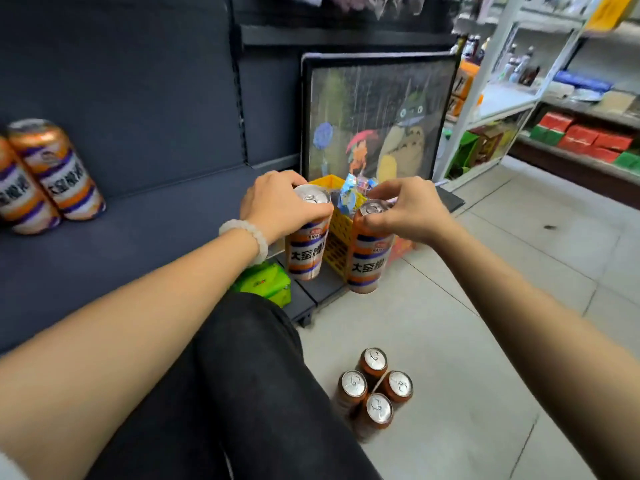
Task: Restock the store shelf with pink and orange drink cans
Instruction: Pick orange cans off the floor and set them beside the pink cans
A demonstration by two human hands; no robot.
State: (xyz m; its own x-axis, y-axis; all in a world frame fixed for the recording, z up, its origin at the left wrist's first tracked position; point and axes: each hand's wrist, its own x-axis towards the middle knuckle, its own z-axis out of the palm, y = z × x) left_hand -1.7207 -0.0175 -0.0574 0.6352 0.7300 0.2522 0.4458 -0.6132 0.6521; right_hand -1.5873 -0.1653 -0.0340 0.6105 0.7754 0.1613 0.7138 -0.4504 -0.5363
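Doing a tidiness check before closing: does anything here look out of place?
Four orange cans stand on the floor tiles in the aisle, and a green packet lies by the shelf base.

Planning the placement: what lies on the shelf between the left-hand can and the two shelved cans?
Head view: bare dark shelf between the left-hand can and the two shelved cans.

Can in left hand (pixel 306 247): large dark characters "大窑", a third one half hidden; small red logo above, unreadable
Can in right hand (pixel 369 258): "大窑", red logo with "DAYAO" partly legible
Cans on shelf (pixel 52 174): "大窑橙诺", last characters blurred
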